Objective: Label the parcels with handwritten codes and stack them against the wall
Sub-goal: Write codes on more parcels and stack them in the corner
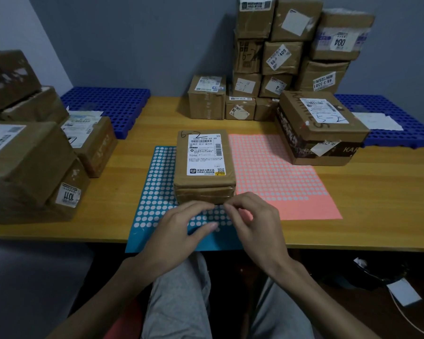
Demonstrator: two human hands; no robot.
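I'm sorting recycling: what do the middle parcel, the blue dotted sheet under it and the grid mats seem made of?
Parcel: brown cardboard, taped glossy, going by its sheen and creases. Dotted sheet: probably thin coated paper; it lies flat, overhanging the table. Grid mats: likely moulded plastic, with regular holes.

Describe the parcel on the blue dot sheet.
The parcel is a taped brown cardboard box lying flat on the blue dot sheet, right edge at the pink sheet. A white barcode label sits on top; "6-2" is handwritten at the far left corner. The left hand and right hand sit at its near edge; contact unclear.
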